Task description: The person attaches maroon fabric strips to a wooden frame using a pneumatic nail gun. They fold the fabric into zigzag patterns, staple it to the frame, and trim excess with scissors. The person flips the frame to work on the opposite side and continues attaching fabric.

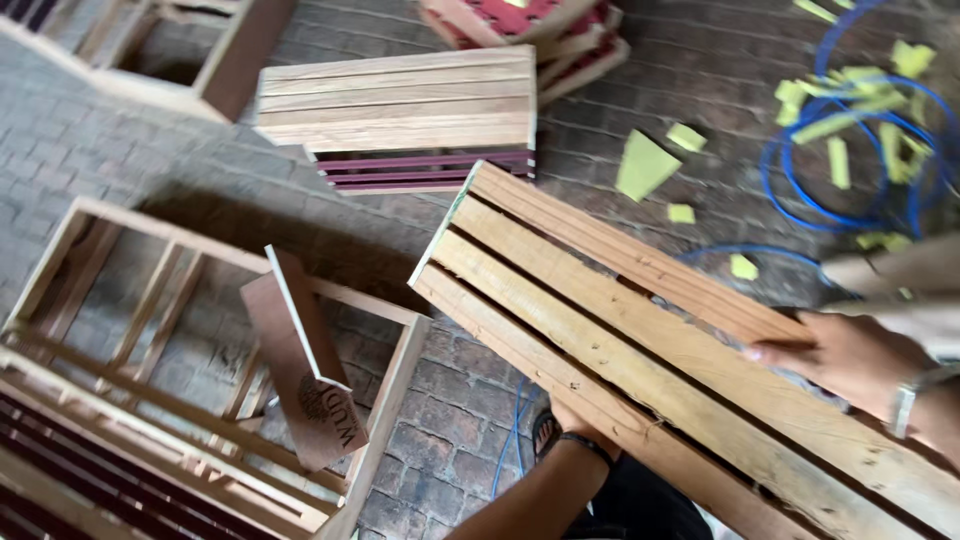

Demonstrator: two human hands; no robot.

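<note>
A long slatted wooden panel (620, 320) lies tilted across the middle, running from upper centre to the lower right corner. My right hand (850, 360) rests on its upper slat near the right edge, fingers pressed on the wood, a metal bracelet on the wrist. My left hand (572, 418) is mostly hidden under the panel's lower edge; only the wrist with a dark band shows, so it seems to hold the panel from below.
An open wooden frame (90, 250) stands at the left with a loose brown board (305, 365) leaning in it. A stack of slatted panels (400, 100) lies behind. Blue wire coils (800, 190) and yellow-green scraps (645, 165) litter the brick floor at right.
</note>
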